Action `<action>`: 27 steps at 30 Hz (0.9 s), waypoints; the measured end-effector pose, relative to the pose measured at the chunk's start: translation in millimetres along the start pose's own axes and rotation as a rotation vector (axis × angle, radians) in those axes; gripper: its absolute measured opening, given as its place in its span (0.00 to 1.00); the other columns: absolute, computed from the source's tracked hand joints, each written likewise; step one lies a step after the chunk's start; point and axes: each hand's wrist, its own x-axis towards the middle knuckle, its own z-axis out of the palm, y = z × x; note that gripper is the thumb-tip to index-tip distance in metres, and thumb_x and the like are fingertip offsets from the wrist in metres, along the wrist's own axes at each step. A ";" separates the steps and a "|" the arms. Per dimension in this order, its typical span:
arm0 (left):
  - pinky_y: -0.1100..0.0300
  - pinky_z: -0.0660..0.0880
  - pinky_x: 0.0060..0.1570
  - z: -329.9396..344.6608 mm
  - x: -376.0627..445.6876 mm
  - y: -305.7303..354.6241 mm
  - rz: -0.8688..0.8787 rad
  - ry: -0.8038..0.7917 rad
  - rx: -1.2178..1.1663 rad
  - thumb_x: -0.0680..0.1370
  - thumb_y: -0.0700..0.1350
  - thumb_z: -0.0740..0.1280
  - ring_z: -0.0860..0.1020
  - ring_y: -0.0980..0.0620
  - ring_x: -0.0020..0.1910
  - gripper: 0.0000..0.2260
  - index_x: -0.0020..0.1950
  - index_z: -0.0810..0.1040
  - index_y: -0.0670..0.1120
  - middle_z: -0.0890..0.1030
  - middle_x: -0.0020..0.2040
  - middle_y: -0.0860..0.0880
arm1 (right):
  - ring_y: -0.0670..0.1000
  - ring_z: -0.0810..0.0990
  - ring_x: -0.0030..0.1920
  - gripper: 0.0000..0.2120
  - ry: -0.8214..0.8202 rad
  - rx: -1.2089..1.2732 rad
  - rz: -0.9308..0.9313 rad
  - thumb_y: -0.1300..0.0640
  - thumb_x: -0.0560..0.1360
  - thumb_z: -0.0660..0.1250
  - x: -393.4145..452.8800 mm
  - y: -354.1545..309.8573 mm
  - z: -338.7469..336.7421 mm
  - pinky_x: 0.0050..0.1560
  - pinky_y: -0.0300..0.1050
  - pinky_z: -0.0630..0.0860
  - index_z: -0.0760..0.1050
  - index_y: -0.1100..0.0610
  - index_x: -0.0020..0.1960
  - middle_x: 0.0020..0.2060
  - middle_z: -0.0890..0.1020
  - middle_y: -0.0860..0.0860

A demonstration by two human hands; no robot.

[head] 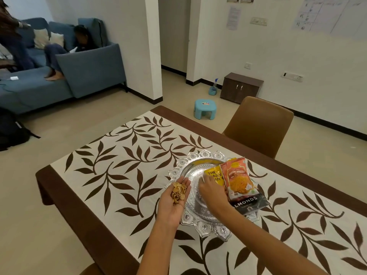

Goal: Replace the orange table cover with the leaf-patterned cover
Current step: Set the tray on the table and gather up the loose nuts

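The leaf-patterned cover (127, 161), cream with brown leaves, lies spread over the brown table (65, 197). No orange cover is in view. A silver ornate tray (198, 161) stands on the cover. My left hand (175, 201) is palm up at the tray's left rim, cupping a pile of small golden chips (178, 192). My right hand (209, 187) reaches into the tray with its fingers bent down beside a yellow snack packet (213, 175); what its fingertips hold is not visible.
An orange snack packet (239, 179) and a black almonds packet (250, 203) lie on the tray's right side. A brown chair (260, 126) stands at the far side. A blue stool (204, 109), a small cabinet (241, 87) and a blue sofa (85, 70) with people stand beyond.
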 end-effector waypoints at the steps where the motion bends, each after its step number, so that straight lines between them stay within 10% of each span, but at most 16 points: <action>1: 0.52 0.80 0.44 0.7 0.0 -0.5 0.000 -0.002 0.001 0.82 0.39 0.56 0.83 0.43 0.44 0.13 0.52 0.77 0.32 0.82 0.46 0.36 | 0.58 0.60 0.72 0.26 -0.027 0.006 0.007 0.63 0.77 0.62 -1.4 -1.4 0.2 0.62 0.47 0.72 0.57 0.64 0.72 0.73 0.59 0.61; 9: 0.52 0.80 0.44 0.8 -1.0 -0.6 0.002 -0.014 -0.007 0.83 0.40 0.55 0.82 0.43 0.47 0.14 0.54 0.77 0.32 0.83 0.46 0.36 | 0.59 0.40 0.75 0.31 -0.077 0.104 0.031 0.55 0.81 0.54 -16.4 -17.4 25.1 0.73 0.49 0.40 0.41 0.66 0.75 0.75 0.44 0.63; 23: 0.52 0.80 0.44 4.3 -0.1 -2.7 -0.012 -0.002 0.011 0.83 0.39 0.55 0.79 0.42 0.52 0.14 0.54 0.76 0.32 0.81 0.50 0.36 | 0.56 0.69 0.68 0.21 0.081 0.633 -0.016 0.62 0.80 0.56 -19.2 -1.8 24.9 0.62 0.42 0.68 0.60 0.61 0.73 0.68 0.69 0.57; 27: 0.51 0.79 0.44 -0.8 -0.8 -2.7 -0.013 -0.011 -0.008 0.83 0.40 0.55 0.83 0.42 0.45 0.14 0.54 0.76 0.32 0.80 0.51 0.35 | 0.52 0.48 0.75 0.26 -0.046 0.507 -0.159 0.62 0.79 0.58 -12.1 0.9 26.0 0.71 0.42 0.56 0.56 0.54 0.75 0.76 0.49 0.51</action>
